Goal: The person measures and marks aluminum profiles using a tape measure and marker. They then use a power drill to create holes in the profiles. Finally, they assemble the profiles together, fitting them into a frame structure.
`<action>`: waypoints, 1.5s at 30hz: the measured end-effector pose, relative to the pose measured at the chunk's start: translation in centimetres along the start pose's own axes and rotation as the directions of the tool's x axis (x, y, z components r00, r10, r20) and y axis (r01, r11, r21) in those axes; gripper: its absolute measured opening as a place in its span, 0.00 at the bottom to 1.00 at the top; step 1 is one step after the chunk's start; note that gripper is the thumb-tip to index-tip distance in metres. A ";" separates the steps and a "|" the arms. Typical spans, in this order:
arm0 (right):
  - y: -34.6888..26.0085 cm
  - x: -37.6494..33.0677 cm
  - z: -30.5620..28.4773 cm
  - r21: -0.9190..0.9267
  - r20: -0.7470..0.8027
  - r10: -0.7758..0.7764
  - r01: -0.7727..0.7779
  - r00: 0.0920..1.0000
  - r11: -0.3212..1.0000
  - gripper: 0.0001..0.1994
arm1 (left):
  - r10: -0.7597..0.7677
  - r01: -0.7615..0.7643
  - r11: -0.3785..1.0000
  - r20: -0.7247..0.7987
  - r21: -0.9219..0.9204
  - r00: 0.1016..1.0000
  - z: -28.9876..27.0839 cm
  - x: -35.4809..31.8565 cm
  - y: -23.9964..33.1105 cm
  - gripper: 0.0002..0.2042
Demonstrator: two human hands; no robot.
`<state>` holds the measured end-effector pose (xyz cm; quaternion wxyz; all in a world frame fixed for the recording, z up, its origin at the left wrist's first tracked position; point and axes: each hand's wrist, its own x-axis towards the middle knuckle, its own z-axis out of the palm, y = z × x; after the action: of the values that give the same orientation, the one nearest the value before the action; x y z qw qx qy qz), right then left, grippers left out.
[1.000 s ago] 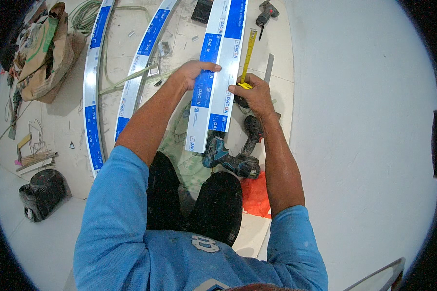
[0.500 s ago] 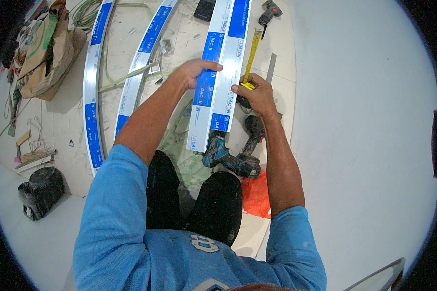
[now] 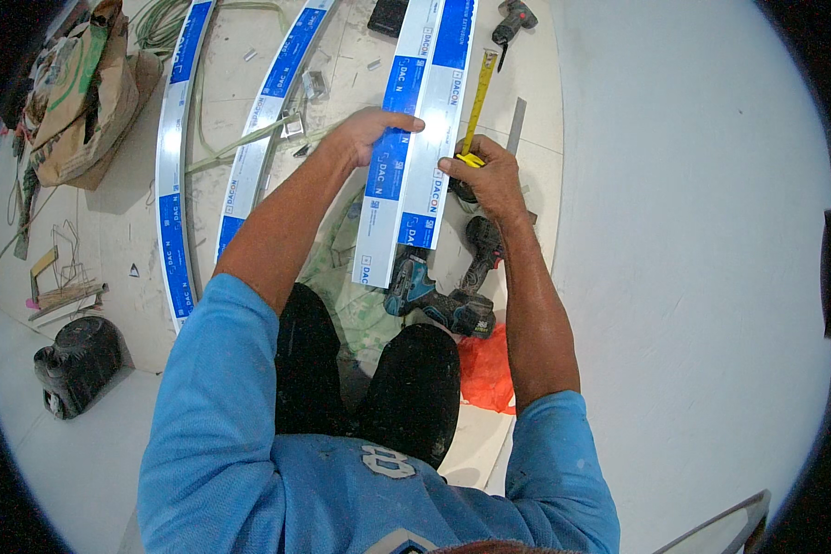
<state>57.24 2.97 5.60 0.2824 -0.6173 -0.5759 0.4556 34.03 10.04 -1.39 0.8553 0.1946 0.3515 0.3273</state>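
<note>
Little has shifted since the earlier frames: both hands stay planted on the same pair of long silver profiles with blue film, and the tape lies as it did. Reaching forward with the forearm stretched out, the left hand [image 3: 371, 132] lies palm down across the left profile [image 3: 390, 175], fingers spread flat and closed on nothing, the fingertips touching the seam with the right profile [image 3: 437, 138]. At that profile's right edge the right hand [image 3: 486, 175] is curled tight around the yellow tape measure case [image 3: 471, 160], its thumb pressing on the metal. From the case, the yellow tape blade [image 3: 478, 97] runs away along the profile's right edge, toward the far end of the tiled floor [image 3: 545, 120]. Both profiles lie side by side on the floor, their near ends just beyond the person's knees, beside a teal cordless drill [image 3: 434, 294].
</note>
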 end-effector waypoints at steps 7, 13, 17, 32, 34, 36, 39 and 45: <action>-0.9 -0.2 0.1 -0.050 0.006 0.007 -0.007 1.000 0.999 0.22 | 0.020 -0.020 1.000 -0.040 -0.004 0.999 -1.2 0.9 -0.6 0.32; -3.0 1.0 -1.8 -0.356 0.039 0.064 -0.046 0.997 0.933 0.23 | 0.000 -0.001 0.999 -0.022 -0.039 1.000 -2.1 1.5 -1.1 0.31; -6.2 3.7 -3.1 -0.874 0.111 -0.093 0.142 0.989 0.465 0.23 | 0.001 -0.001 1.000 -0.044 0.011 0.999 -2.1 1.6 -1.3 0.29; -8.4 6.2 -1.7 -0.950 0.308 -0.144 0.312 0.940 0.004 0.09 | 0.037 -0.035 0.999 -0.058 0.029 0.998 -1.0 0.3 -0.4 0.28; -8.1 5.9 -1.8 -0.951 0.306 -0.162 0.310 0.938 -0.002 0.09 | 0.028 -0.024 0.998 -0.079 0.052 0.996 -1.2 0.3 -0.6 0.28; -8.0 5.7 -1.8 -0.955 0.296 -0.183 0.296 0.937 -0.031 0.09 | 0.034 -0.028 0.997 -0.089 0.074 0.995 -1.1 0.2 -0.5 0.28; -7.7 5.9 -1.7 -0.955 0.293 -0.198 0.294 0.935 -0.023 0.09 | 0.029 -0.027 0.998 -0.044 0.053 0.999 -1.3 0.4 -0.5 0.28; -8.5 6.1 -1.4 -0.949 0.310 -0.137 0.298 0.941 -0.103 0.10 | 0.042 -0.042 0.999 -0.021 0.027 0.999 -1.0 0.4 -0.7 0.29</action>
<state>54.18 10.61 12.20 -0.2164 -0.4975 -0.8307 -0.1250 33.80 9.97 -2.64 0.8417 0.2097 0.3609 0.3425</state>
